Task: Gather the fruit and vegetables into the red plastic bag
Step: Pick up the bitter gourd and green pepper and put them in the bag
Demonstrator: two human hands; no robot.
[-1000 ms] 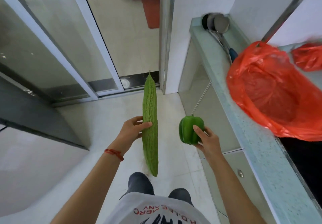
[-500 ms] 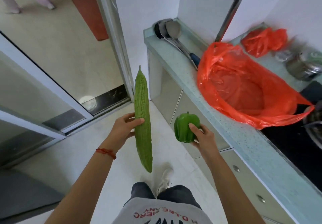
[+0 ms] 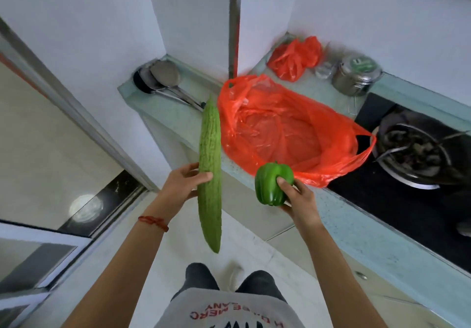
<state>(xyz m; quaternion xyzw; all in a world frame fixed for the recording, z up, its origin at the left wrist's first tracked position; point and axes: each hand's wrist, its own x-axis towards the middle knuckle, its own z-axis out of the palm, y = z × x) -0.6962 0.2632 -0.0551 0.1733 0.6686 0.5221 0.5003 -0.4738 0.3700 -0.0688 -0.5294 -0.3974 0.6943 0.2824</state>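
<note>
- Head view: a pale green speckled worktop (image 3: 339,215) runs along a white wall and ends at a corner beside a door frame; the floor is light tile.
- The red plastic bag (image 3: 288,133) lies open on the worktop, mouth spread wide, one handle loop reaching toward the black hob (image 3: 377,195).
- The left hand (image 3: 182,183) grips a long bitter gourd (image 3: 209,174) near its middle, held almost upright over the floor, its top end overlapping the worktop edge just left of the bag.
- The right hand (image 3: 297,196) holds a green bell pepper (image 3: 272,183), fingers curled round it, at the worktop's front edge, just in front of the bag's near rim.
- A crumpled second red bag (image 3: 295,57) sits in the back corner, next to a steel canister (image 3: 356,75) with a green label.
- Ladles (image 3: 163,77) lie at the worktop's far left end.
- A pan (image 3: 413,154) rests on the hob; its dark contents are hard to make out.
- The bag's inside looks creased; whether anything lies in it I cannot tell.
- The shirt lettering at the bottom is cut off.
</note>
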